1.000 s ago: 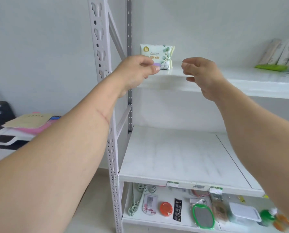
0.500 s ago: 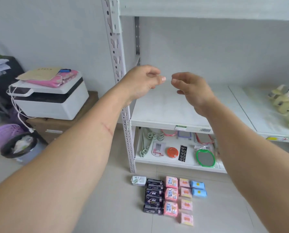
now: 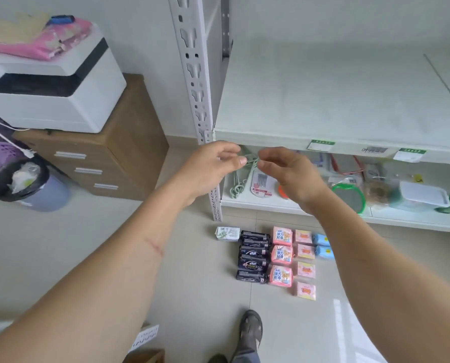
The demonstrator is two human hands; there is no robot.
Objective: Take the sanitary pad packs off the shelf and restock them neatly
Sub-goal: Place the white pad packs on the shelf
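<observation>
Left hand and right hand raised close together before the shelf edge — fingers loosely curled, grasping nothing. Sanitary pad packs down on the floor in neat rows — black, pink, blue, one white-green.

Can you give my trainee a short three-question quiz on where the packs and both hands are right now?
1. True or false: the left hand holds a pad pack.
2. Which packs on the floor lie furthest right: black packs, pale pink packs or blue packs?
3. How many white-and-green packs lie on the floor, and on which side of the black column?

Key
1. False; both it and the right hand hold nothing, fingers loosely curled, in front of the shelf edge.
2. The blue packs.
3. One, on the left.
</observation>
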